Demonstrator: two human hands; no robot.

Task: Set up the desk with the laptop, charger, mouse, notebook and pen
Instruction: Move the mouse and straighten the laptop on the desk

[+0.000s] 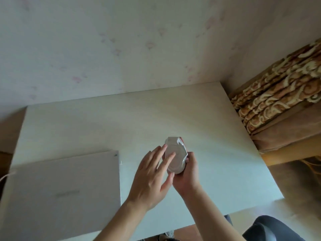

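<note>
White desk [199, 119] set against a pale flower-patterned wall [121, 49], with a patterned brown blanket [281, 87] on furniture to the right. A closed grey laptop [60, 192] lies flat at the desk's left. The white, angular mouse [175, 155], underside up, is held above the desk: right hand [187, 176] grasps it; left hand [152, 178], fingers extended, touches its underside.

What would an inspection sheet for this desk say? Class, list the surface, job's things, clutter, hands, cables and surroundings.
Surface: white desk, mostly bare.
Job's things: closed laptop at the left; white mouse held above the desk, underside up; charger brick, notebook and pen not seen.
Clutter: nothing seen.
Hands: right hand grips the mouse; left hand rests fingers on it.
Cables: white cable at the laptop's left edge.
Surroundings: patterned wall; patterned blanket at the right.
</note>
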